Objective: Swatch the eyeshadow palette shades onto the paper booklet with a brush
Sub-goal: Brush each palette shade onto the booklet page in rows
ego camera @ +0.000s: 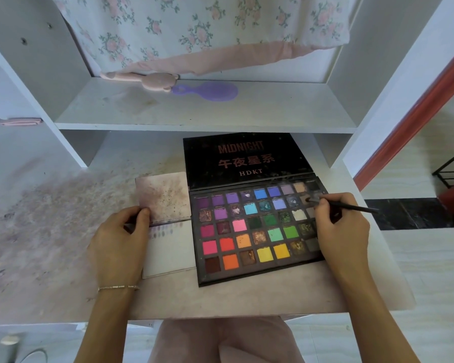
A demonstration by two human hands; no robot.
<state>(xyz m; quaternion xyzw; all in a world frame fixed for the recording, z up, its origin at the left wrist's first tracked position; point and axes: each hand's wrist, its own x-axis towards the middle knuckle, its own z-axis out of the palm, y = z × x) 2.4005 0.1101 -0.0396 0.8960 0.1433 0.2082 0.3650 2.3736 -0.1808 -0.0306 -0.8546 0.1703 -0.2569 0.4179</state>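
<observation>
- The stained, pinkish-white desk top (63, 231) is the biggest thing here and already carries a wide smear of purple-brown powder on its left side. Any powder shaken off in transit would, I reckon, add to it or dirty the clean page.
- One large black eyeshadow palette (257, 231) lies open just right of centre, its lid (244, 158) flat behind it. I count five rows of pans with a partial sixth along the back, roughly nine across; the right column is partly hidden by the hand, so no exact total.
- One white paper booklet (168, 250) lies touching the palette's left edge, its upper leaf (165, 197) heavily dusted. Two short rows of pale swatches sit near the fold, too faint to count. A slipping booklet would blur them.
- Two bare hands. The left hand (121, 237) is curled, thumb and fingers pinching the booklet's left edge, a thin gold bracelet (117, 287) on its wrist.
- The right hand (341, 226) is closed in a pen grip on one slim black-handled brush (351, 206), whose tip sits on a greyish pan near the back right corner. Pressing hard could crumble that pan or overload the bristles; drifting could pick up a neighbouring shade and muddy the swatch.
- One lilac plastic hairbrush (210, 90) lies on the shelf above, well apart.
</observation>
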